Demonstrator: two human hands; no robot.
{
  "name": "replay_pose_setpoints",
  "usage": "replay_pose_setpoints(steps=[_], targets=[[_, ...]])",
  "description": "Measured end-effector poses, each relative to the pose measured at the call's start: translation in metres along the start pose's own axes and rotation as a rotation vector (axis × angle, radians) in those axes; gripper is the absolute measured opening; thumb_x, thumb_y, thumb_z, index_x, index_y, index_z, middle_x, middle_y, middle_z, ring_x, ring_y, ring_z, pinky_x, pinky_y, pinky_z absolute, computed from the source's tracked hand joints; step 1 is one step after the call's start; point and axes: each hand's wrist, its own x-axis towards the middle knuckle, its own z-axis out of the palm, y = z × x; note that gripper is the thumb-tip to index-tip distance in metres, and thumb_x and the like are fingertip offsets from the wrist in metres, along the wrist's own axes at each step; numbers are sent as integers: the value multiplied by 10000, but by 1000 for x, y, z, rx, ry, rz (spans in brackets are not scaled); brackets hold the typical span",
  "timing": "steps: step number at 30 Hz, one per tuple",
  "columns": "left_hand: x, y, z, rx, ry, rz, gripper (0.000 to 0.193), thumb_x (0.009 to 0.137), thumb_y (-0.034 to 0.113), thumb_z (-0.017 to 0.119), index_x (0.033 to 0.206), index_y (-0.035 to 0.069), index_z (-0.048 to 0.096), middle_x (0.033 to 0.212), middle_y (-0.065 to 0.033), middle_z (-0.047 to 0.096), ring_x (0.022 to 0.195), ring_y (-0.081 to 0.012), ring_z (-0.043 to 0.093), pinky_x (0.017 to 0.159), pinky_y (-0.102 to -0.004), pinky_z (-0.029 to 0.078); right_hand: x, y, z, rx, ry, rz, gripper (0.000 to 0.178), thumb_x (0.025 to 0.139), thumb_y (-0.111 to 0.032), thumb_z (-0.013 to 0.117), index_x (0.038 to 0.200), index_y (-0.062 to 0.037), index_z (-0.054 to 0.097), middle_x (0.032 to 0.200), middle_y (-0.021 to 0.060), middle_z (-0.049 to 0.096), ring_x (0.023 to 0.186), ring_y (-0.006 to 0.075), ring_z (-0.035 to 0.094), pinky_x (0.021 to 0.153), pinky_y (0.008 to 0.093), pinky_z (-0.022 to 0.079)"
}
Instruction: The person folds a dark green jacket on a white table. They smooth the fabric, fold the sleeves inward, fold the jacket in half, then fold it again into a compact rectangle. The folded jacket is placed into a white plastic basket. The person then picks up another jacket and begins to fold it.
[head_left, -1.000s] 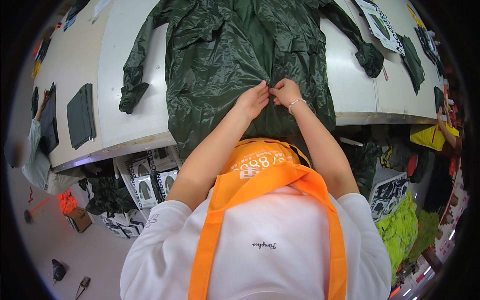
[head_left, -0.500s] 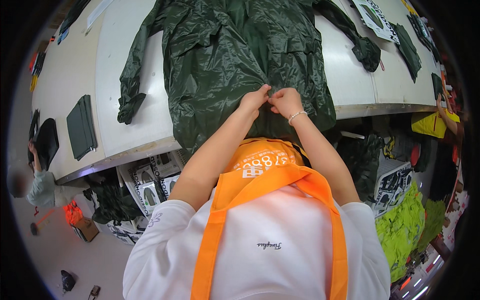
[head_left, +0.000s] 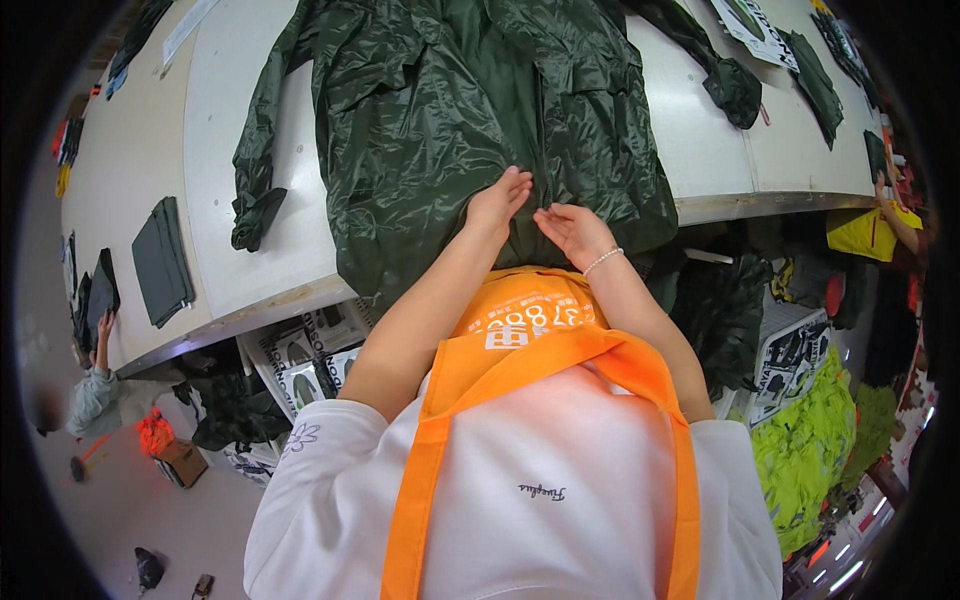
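A shiny dark green rain jacket [head_left: 400,150] lies spread on the table, front parted down the middle, its hem hanging over the near edge. My left hand [head_left: 500,200] is at the left front edge, low by the hem, with fingers stretched out against the cloth. Just right of it and a little nearer, my right hand [head_left: 577,235], with a beaded bracelet at its wrist, rests by the right front edge, fingers extended and apart. A small gap separates the two hands. Neither grips the cloth visibly.
A folded dark green garment [head_left: 162,262] lies on the table [head_left: 240,275] at left. Under it are crates with printed packages [head_left: 318,345] and dark garments. Bright yellow-green garments [head_left: 800,450] are heaped at right. Co-workers' hands show at far left [head_left: 103,335] and far right [head_left: 882,190].
My hands, close together with pinched fingers before, have parted and their fingers have straightened. The jacket's front panels lie slightly further apart. The left co-worker has shifted a dark garment.
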Motion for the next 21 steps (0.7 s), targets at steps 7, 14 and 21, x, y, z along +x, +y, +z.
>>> replay_pose_setpoints(steps=[7,14,21], targets=[[-14,3,-19,-3,82,45,249,921,188,576,1062,-17,594,1078,-99,616,974,-172,572,890,-277,441,-4,2,16,112,-84,131,110,843,-50,611,905,35,580,898,137,639,854,214,646,766,278,543],[-49,4,-16,13,126,13,199,906,167,601,1010,-2,620,993,-69,627,944,-146,569,886,-278,435,-17,8,45,2,-134,-32,102,846,-63,641,919,2,610,882,79,653,824,146,633,724,231,516],[-55,8,-7,-69,191,0,183,893,161,622,987,3,617,985,-65,609,946,-157,563,892,-285,443,-28,12,57,-20,-57,-108,74,842,-44,641,890,-8,599,896,90,657,847,156,640,766,248,509]])
